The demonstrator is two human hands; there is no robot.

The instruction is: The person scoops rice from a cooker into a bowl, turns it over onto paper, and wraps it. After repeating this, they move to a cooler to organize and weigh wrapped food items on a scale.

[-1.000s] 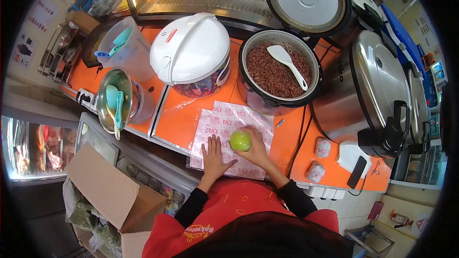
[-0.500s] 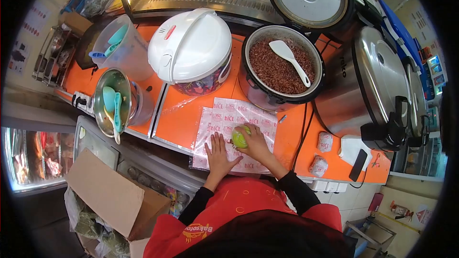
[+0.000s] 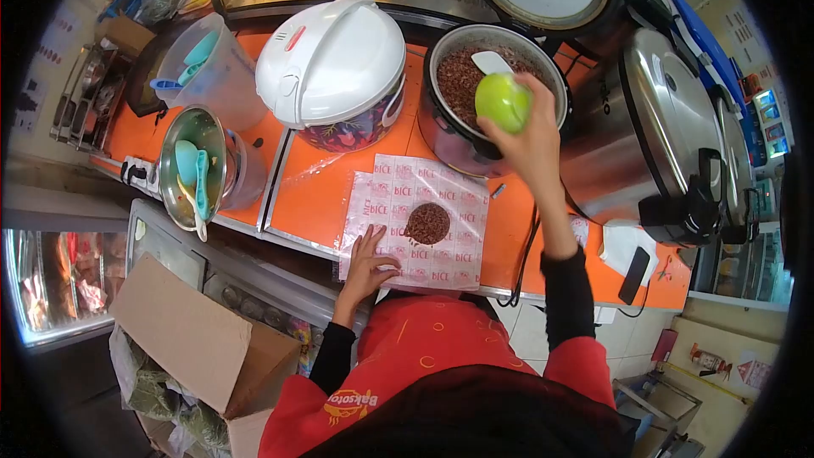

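My right hand [image 3: 532, 131] grips a green cup [image 3: 504, 103] above the open rice cooker [image 3: 431, 106]. Reddish-brown rice [image 3: 459, 85] fills the pot, and a white rice paddle [image 3: 492, 62] lies on it, partly hidden by the cup. A round patty of the same rice [image 3: 428, 223] sits on printed wrapping paper [image 3: 464, 187]. On the paper's lower left part rests my left hand [image 3: 369, 268], fingers spread and holding nothing.
A closed white rice cooker [image 3: 332, 59] stands behind the paper, left of the open pot. Farther left are a steel bowl with spoons [image 3: 174, 178] and a plastic tub [image 3: 242, 76]. At right stand a large steel cooker [image 3: 632, 136] and a phone [image 3: 633, 276].
My right hand has lifted the green cup off the paper and carried it up and right over the pot. The rice patty now shows. My left hand has shifted slightly left and down.
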